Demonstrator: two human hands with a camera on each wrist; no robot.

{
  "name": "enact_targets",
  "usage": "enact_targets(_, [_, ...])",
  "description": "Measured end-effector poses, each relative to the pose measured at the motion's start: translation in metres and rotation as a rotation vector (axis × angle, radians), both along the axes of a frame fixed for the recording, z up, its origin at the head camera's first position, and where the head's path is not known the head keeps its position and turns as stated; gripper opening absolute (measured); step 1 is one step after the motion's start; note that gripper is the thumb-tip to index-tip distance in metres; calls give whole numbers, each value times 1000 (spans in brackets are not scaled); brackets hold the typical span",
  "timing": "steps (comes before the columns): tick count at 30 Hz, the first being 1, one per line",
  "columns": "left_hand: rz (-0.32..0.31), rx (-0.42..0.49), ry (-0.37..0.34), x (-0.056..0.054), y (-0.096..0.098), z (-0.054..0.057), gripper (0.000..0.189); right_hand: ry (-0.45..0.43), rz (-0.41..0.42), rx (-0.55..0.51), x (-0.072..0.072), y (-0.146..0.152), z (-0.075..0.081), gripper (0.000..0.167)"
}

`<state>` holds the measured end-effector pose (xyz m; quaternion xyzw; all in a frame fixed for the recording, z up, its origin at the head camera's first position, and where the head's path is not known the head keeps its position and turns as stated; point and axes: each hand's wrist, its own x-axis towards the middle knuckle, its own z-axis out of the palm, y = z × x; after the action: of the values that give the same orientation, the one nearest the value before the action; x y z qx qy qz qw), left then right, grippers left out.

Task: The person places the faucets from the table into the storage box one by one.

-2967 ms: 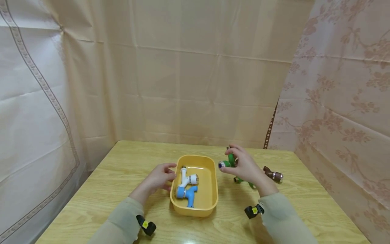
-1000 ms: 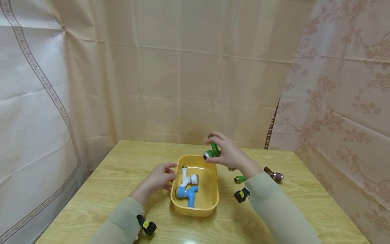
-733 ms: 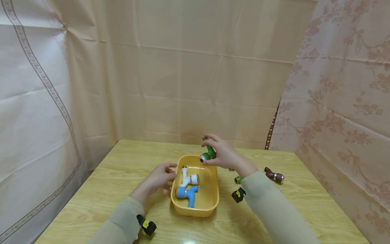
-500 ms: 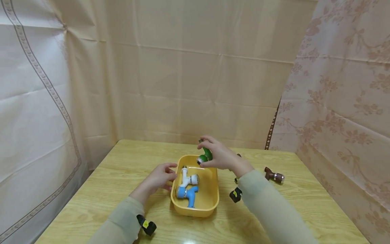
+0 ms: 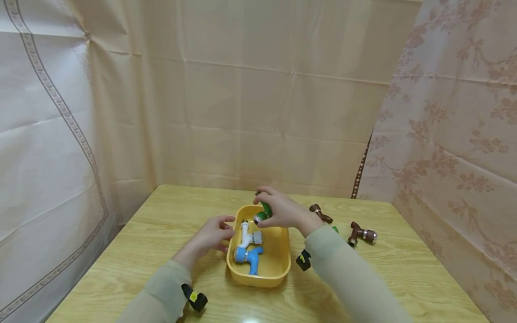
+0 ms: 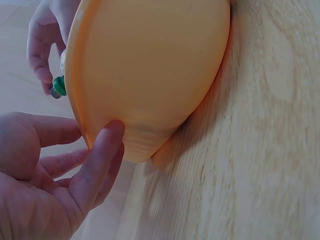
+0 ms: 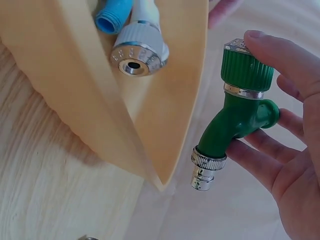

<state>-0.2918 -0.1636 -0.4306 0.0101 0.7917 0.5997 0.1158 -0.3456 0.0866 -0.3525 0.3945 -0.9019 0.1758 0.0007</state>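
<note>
In the head view my right hand (image 5: 282, 211) holds a green tap (image 7: 240, 115) by its knob and body, over the far part of a yellow plastic tub (image 5: 276, 258). The right wrist view shows this tap outside the rim line, its metal nozzle pointing down. Inside the tub lie a white tap (image 5: 245, 237) with a silver collar and a blue tap (image 5: 253, 258), close together on the left side. My left hand (image 5: 212, 234) touches the tub's left rim and outer wall with loosely extended fingers (image 6: 102, 150).
Right of the tub, two brown taps (image 5: 363, 234) lie on the wooden table (image 5: 177, 215), one farther back. A bit of another green tap (image 5: 335, 229) shows beside my right sleeve, which hides most of it. Curtains (image 5: 262, 112) stand behind and on both sides.
My right hand has carried the green tap from the right side of the table leftward over the tub, lowering it slightly in the latest frames. The left hand stays at the rim.
</note>
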Motion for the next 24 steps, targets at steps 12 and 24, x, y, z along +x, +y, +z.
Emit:
enact_targets(12, [-3, 0, 5, 2, 0, 3, 53, -43, 14, 41, -5, -11, -8, 60])
enact_targets(24, [5, 15, -2, 2, -1, 2, 52, -117, -4, 53, -11, -14, -18, 60])
